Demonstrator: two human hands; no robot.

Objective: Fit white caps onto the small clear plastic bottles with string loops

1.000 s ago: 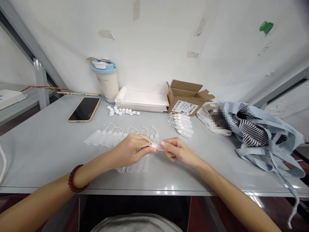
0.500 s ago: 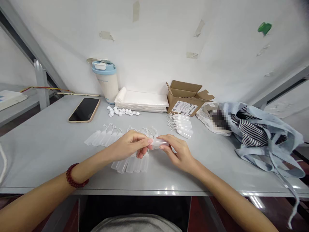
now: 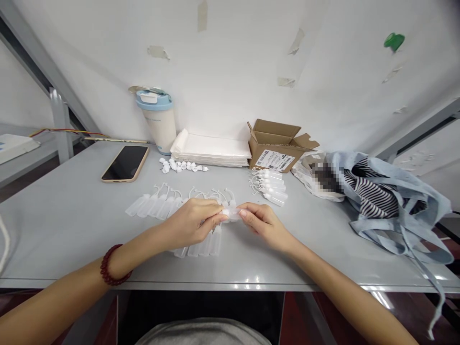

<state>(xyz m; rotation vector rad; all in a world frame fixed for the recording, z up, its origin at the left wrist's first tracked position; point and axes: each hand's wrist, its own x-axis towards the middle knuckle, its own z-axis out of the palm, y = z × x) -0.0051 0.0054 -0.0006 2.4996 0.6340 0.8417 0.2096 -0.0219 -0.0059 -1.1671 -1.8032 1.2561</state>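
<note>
Between my two hands, above the table, is a small translucent plastic bottle (image 3: 234, 214) lying on its side. My left hand (image 3: 192, 221) pinches its white cap end, thumb on the near side. My right hand (image 3: 265, 224) grips the bottle's body between thumb and fingers. Under and beside my left hand lie similar flat bottles with white cords, in a back row (image 3: 154, 206) and a front row (image 3: 203, 244), partly hidden by the hand. To the right rests a group of bottles with white caps and cords (image 3: 273, 188). Loose white caps (image 3: 184, 166) are gathered behind.
A phone (image 3: 125, 164) lies back left, near a lidded cup (image 3: 158, 120). A stack of white padded envelopes (image 3: 215, 149) and an open cardboard box (image 3: 275, 148) stand against the wall. A blue cloth bag (image 3: 388, 196) covers the table's right side.
My left hand has rolled over, its thumb moving down toward me around the cap end. My right fingers have shifted and closed further over the bottle's body. The things on the table stay put.
</note>
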